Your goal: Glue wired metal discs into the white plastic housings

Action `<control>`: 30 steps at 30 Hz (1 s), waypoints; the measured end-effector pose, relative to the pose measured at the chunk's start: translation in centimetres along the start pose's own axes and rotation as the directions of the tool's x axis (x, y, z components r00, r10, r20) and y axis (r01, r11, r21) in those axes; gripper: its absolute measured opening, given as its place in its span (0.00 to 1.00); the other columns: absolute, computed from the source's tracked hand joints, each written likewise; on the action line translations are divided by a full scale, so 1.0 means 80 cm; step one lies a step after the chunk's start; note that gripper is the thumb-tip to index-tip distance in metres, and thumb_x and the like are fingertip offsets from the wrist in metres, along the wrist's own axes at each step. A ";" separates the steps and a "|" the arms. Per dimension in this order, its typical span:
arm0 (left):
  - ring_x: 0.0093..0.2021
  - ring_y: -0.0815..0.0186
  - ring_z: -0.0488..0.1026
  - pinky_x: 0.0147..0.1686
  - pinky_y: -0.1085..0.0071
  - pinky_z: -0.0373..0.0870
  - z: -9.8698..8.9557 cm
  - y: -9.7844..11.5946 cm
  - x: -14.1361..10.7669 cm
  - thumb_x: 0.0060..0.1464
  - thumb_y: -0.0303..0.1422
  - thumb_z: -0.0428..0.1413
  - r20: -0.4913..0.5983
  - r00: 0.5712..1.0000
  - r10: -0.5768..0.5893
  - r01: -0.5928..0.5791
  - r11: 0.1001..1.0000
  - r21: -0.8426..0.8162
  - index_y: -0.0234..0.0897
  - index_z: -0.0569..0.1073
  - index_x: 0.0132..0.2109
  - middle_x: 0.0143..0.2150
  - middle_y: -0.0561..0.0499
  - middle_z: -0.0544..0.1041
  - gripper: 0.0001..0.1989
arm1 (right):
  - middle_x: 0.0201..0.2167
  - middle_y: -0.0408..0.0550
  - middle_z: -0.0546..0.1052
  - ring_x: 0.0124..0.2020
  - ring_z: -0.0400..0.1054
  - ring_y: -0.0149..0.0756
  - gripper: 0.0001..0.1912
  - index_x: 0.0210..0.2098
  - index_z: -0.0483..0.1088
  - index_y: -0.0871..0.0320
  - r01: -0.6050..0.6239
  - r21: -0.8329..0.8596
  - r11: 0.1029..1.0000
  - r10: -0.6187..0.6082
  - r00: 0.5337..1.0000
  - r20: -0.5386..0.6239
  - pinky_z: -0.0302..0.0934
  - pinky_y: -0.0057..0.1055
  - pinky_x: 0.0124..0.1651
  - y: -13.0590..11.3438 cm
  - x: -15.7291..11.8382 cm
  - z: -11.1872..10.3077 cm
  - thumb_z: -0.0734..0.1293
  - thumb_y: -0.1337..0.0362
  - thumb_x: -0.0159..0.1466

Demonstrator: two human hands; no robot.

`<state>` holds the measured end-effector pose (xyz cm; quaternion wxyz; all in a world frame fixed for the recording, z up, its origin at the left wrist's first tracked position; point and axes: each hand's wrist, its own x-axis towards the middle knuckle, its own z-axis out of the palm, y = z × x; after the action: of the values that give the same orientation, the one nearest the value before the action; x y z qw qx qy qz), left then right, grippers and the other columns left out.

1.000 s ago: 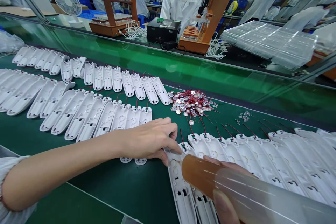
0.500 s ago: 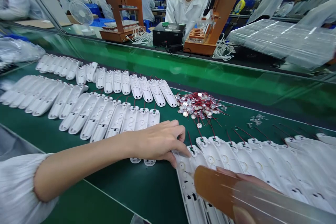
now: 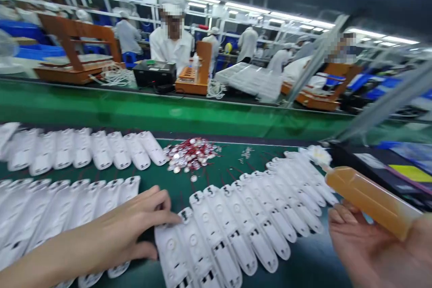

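My left hand is at the near-left end of a row of white plastic shells. Its thumb and index finger grip the top corner of the end shell. Off to the right, my right hand holds a translucent bottle of amber liquid, palm turned up. The bottle's thin tip points at a white crumpled clump; whether they touch I cannot tell. Thin red wires rise from the tops of several shells. Beyond the row lies a pile of small round silvery discs with red wires.
More white shells lie in two rows at left. Small metal bits are scattered behind the right row. A black item with a yellow label sits at far right. Behind the green ledge are orange fixtures, a black box and co-workers.
The view has swung up and right. My right hand has carried the bottle from above the near shells to the row's far right end. My left hand stays at the end shell.
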<state>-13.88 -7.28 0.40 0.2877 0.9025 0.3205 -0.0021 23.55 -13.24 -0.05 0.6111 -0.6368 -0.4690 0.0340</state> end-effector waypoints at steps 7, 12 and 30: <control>0.42 0.65 0.67 0.42 0.77 0.65 -0.006 -0.006 0.032 0.54 0.34 0.53 -0.215 0.976 0.035 -0.010 0.993 0.117 0.51 0.69 0.51 0.43 0.51 0.68 0.16 | 0.18 0.36 0.57 0.18 0.54 0.22 0.20 0.25 0.55 0.58 -0.632 0.580 0.514 0.837 0.516 -0.180 0.54 0.24 0.22 0.058 0.082 -0.056 0.53 0.51 0.66; 0.42 0.66 0.68 0.42 0.78 0.65 -0.015 0.026 0.077 0.55 0.37 0.53 -0.215 0.971 0.101 -0.065 0.983 0.172 0.51 0.70 0.49 0.42 0.51 0.68 0.14 | 0.27 0.41 0.64 0.24 0.59 0.22 0.16 0.38 0.63 0.63 -0.637 0.707 0.306 0.940 0.321 -0.117 0.58 0.22 0.25 0.101 0.110 -0.057 0.56 0.54 0.66; 0.43 0.65 0.66 0.44 0.72 0.63 -0.029 0.045 0.201 0.56 0.27 0.53 -0.204 0.979 0.012 0.009 0.995 0.103 0.44 0.73 0.46 0.41 0.51 0.70 0.12 | 0.22 0.50 0.71 0.16 0.59 0.30 0.09 0.26 0.71 0.59 -0.832 0.094 0.547 0.830 0.554 0.062 0.53 0.28 0.16 0.133 0.122 -0.090 0.68 0.63 0.44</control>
<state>0.58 0.92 1.17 0.2062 0.9119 0.3470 0.0743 39.37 -10.40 -1.72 0.5548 -0.7472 -0.1128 0.3480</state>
